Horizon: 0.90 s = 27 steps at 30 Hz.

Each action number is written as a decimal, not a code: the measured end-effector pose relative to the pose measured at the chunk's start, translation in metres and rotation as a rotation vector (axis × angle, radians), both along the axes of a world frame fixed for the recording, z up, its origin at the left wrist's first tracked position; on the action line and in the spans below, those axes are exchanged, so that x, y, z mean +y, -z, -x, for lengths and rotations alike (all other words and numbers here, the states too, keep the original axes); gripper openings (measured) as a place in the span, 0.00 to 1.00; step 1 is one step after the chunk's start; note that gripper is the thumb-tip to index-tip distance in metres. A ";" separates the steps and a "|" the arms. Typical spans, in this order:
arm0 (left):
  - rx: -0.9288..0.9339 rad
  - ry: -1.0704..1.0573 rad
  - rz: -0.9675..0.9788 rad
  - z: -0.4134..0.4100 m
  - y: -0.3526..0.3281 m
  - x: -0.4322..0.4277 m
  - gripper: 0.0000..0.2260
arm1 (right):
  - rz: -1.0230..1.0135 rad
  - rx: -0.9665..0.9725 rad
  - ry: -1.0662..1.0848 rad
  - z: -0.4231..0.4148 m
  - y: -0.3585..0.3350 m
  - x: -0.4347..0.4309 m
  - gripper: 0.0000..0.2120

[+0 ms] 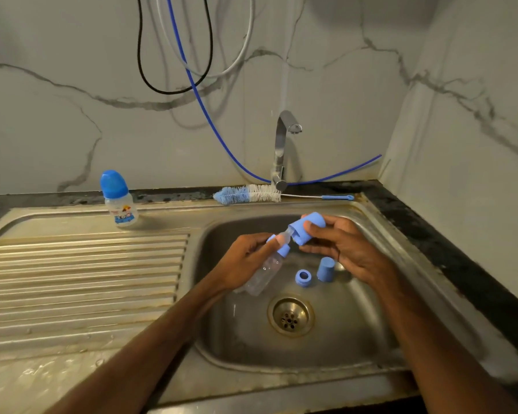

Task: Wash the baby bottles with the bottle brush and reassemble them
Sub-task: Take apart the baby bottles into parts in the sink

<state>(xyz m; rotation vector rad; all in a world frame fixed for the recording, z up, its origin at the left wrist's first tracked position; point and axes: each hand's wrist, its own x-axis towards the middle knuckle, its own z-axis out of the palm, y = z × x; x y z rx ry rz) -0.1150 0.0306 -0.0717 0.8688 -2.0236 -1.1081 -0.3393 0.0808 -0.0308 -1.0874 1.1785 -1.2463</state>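
Steel basin of the sink [356, 330] lies under both of my grips. It holds two loose blue parts: a screw ring [302, 277] lying flat with its hole up, and a small cap [325, 268] standing just beside it. Both sit directly below the right grip [341, 249] and beyond the drain [290, 316].

My left grip [245, 258] is wrapped round a clear bottle [266, 273], tilted with its neck up toward the right grip. The bottle looks empty, though glare makes that hard to confirm. It carries a blue collar [284, 251] and a pale teat [284, 236].

The right grip pinches a blue cover [307, 227] between thumb and fingers. The cover's open mouth is at the teat's tip, touching or nearly so.

Well to the left of the left grip, a second bottle [118, 201] stands upright and capped on the drainboard [81, 279]. Beyond both grips, the bottle brush [247, 195] lies along the bench edge behind the sink, at the foot of the tap [281, 150].
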 end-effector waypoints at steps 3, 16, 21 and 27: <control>-0.009 -0.066 0.035 0.003 0.008 0.001 0.16 | -0.019 0.002 0.090 0.008 -0.001 0.001 0.13; 0.043 -0.179 -0.031 0.004 0.013 0.000 0.18 | -0.288 0.569 0.177 0.040 0.042 -0.001 0.08; 0.033 -0.204 -0.010 0.004 0.013 0.001 0.21 | -0.490 0.928 0.189 0.057 0.063 -0.004 0.21; -0.008 -0.178 0.018 0.005 0.015 0.000 0.21 | -0.577 0.986 0.284 0.044 0.082 -0.018 0.18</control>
